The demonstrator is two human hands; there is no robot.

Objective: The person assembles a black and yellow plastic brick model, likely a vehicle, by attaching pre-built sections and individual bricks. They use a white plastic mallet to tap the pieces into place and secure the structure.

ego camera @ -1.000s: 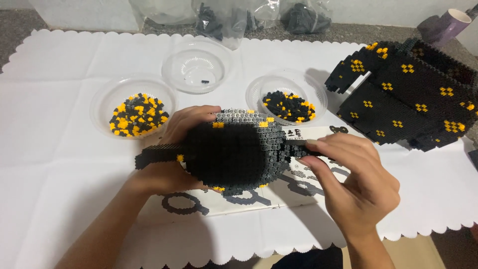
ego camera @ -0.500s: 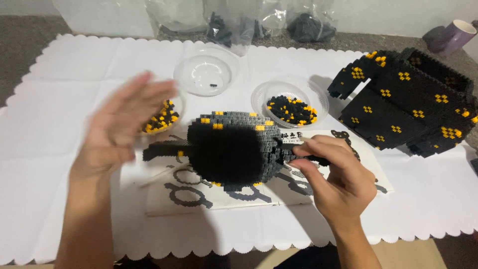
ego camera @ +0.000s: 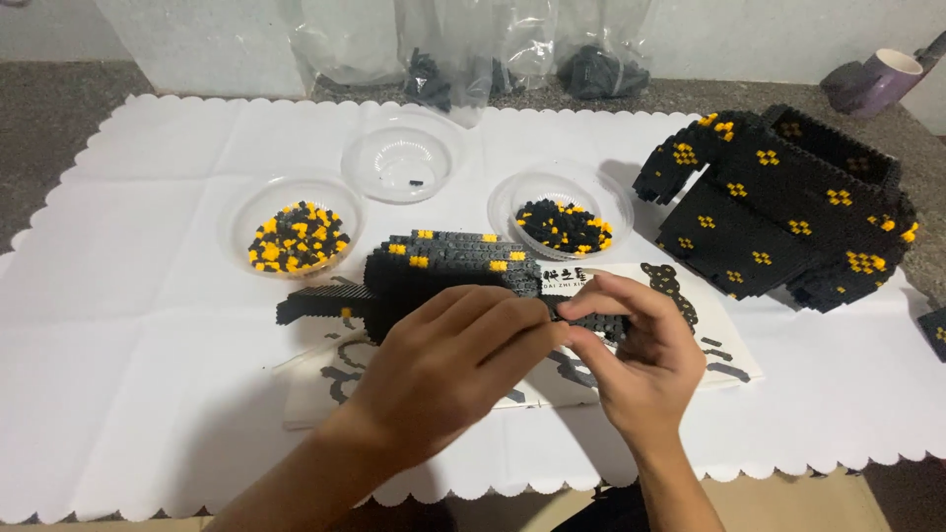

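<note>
A black block model with yellow studs rests on an instruction sheet in the middle of the table. My left hand lies over its front face, fingers pressed on it. My right hand grips the model's right end with pinched fingertips. A black arm of blocks sticks out to the left of the model.
Two clear bowls of black and yellow bricks and a nearly bare clear bowl stand behind. A large black block structure with yellow dots sits at the right. Plastic bags and a purple cup line the back.
My left hand, raised and open half a second ago, has come down onto the model's front. The model has tipped so its top edge shows. My right hand stays at its right end.
</note>
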